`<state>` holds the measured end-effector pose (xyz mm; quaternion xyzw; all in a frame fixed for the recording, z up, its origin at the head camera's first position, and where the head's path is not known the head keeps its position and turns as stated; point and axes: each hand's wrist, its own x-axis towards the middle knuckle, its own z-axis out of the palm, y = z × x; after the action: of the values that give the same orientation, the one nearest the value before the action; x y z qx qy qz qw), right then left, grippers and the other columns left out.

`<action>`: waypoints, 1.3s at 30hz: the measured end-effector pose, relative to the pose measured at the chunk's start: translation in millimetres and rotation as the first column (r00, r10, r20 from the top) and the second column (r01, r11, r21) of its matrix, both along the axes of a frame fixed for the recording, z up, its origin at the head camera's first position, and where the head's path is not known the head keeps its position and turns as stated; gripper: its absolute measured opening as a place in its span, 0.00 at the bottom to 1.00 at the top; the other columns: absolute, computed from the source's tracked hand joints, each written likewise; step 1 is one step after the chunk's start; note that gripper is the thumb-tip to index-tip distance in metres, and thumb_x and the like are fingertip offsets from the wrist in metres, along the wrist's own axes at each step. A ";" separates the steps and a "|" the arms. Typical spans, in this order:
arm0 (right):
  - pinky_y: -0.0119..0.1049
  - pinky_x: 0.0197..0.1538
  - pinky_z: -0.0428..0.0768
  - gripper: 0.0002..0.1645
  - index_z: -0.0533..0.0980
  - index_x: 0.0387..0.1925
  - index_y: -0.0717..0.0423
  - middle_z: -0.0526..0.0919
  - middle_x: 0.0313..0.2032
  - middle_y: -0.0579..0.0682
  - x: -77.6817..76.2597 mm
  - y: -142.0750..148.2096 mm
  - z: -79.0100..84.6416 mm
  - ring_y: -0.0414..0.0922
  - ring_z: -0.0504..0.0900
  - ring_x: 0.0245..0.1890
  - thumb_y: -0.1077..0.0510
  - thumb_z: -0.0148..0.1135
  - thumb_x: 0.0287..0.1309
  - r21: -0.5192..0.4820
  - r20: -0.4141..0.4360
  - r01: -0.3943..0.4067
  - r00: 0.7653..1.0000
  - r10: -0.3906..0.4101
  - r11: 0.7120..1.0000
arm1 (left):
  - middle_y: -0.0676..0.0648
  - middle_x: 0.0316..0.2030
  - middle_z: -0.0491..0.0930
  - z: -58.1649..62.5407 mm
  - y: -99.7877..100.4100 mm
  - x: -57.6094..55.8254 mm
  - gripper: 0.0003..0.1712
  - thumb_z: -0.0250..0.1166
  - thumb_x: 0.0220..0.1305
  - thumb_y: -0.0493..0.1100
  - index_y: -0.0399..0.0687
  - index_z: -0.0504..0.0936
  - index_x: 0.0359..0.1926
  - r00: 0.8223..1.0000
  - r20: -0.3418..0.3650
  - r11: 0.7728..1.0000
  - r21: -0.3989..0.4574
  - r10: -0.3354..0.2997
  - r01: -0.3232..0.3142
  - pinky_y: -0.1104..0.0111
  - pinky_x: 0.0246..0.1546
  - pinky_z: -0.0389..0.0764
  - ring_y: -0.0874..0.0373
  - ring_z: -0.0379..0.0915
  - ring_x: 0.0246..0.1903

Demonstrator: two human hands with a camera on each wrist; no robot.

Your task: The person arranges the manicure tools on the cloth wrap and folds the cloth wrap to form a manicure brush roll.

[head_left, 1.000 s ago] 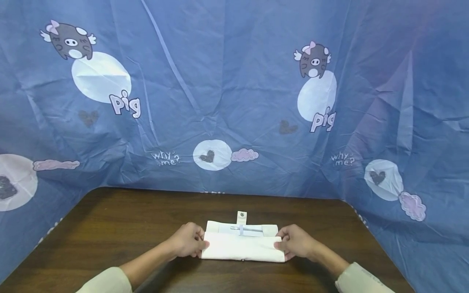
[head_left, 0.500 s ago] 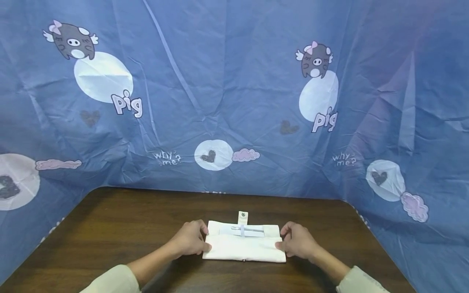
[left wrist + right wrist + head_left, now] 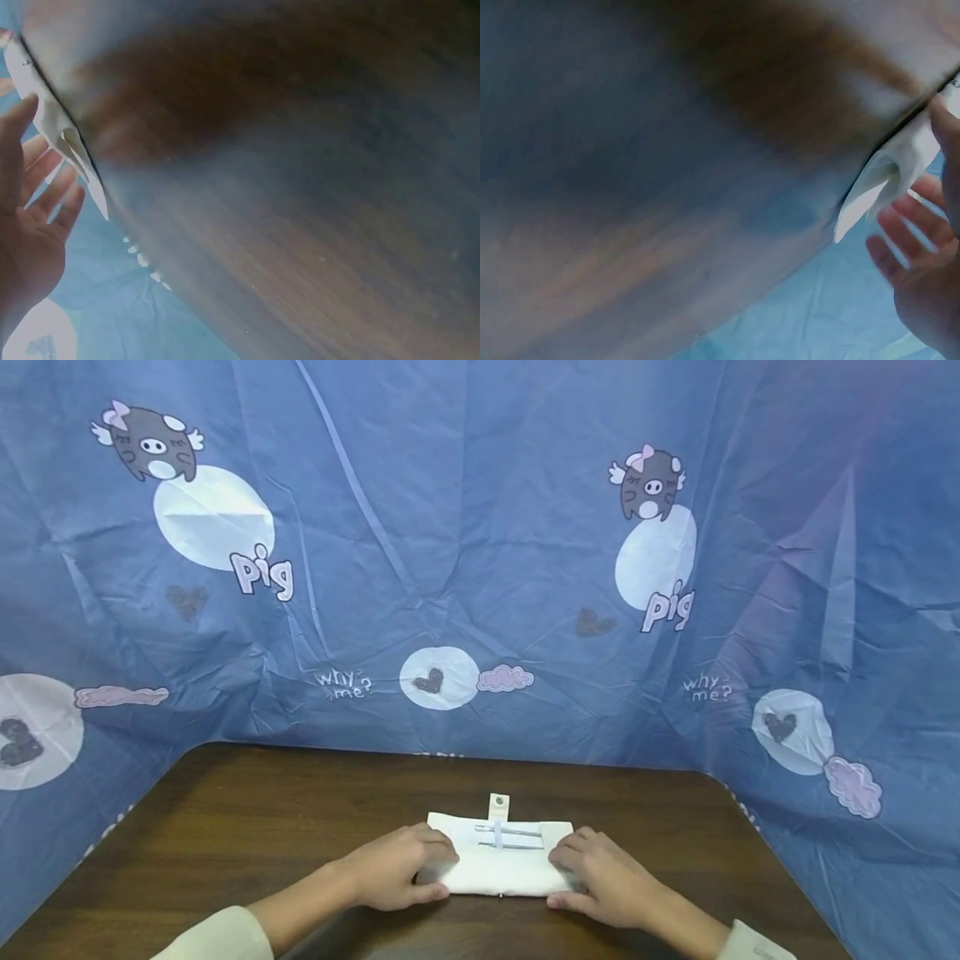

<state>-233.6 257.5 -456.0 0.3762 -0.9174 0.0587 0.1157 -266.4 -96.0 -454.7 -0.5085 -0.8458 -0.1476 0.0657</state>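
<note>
A white folded pouch [image 3: 498, 875] lies near the front of the table, its near flap folded over and its far part exposed. Inside show slim metal tools [image 3: 521, 833] under a pale band [image 3: 498, 833]; their kind is too small to tell. A tab with a metal snap [image 3: 498, 806] sticks out at the far side. My left hand [image 3: 393, 867] rests at the flap's left end, fingers over it and thumb by the front edge. At the right end, my right hand [image 3: 611, 878] lies likewise. Both wrist views show loosely spread fingers beside the pouch [image 3: 56, 124], its rolled end [image 3: 889, 176] visible.
The dark brown wooden table [image 3: 300, 802] extends to both sides and behind the pouch. A blue curtain [image 3: 480, 527] printed with pigs and hearts hangs around its back and sides.
Both hands have let go of the pouch's side edges and moved inward onto the flap. The flap sits a little lower, and a second metal tool now shows.
</note>
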 end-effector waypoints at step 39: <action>0.51 0.56 0.79 0.13 0.81 0.51 0.63 0.87 0.47 0.53 -59.3 -4.2 22.3 0.52 0.84 0.52 0.64 0.65 0.66 -0.085 0.356 0.103 0.932 -0.066 0.991 | 0.48 0.30 0.88 5.3 13.5 -45.5 0.03 0.71 0.63 0.34 0.37 0.89 0.37 0.860 0.427 0.914 0.157 0.280 -0.375 0.66 0.31 0.82 0.62 0.80 0.28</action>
<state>-292.9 253.3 -433.8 0.3134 -0.9343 0.1672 -0.0289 -312.0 -82.5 -449.3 -0.3044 -0.8924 -0.3324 -0.0227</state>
